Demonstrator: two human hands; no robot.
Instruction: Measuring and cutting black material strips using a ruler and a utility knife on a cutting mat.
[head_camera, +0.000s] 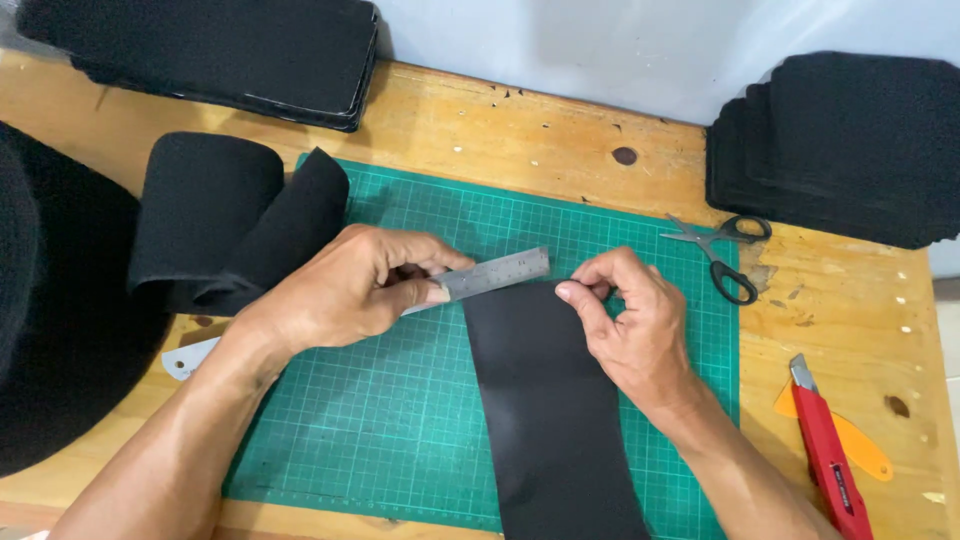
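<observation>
Measuring looks to be the step in hand: a steel ruler (478, 279) lies slantwise across the top end of a black strip (545, 400), which runs down the green cutting mat (390, 400) toward the near edge of the wooden table (520, 120). The left hand (345, 285) is curled down over the ruler, thumb and fingers pinning it flat to the mat, while the right hand (630, 315) pinches the strip's upper right corner between thumb and forefinger; whether it also holds some small marking tool there cannot be told, since the fingers hide the spot. By my reading, the next move calls for squaring the ruler to the mat's grid and keeping both ruler and strip from sliding. Scissors (722, 250) lie closed at the mat's right edge, and a red utility knife (828, 455) rests farther right over an orange piece (862, 445), both well apart from the hands. A roll of black material (230, 225) sits just beside the left hand, its loose end on the mat's corner. Stacks of cut black pieces stand at the back left (210, 50) and back right (850, 145). Nothing lies over the strip's upper edge except the ruler and the hands themselves.
</observation>
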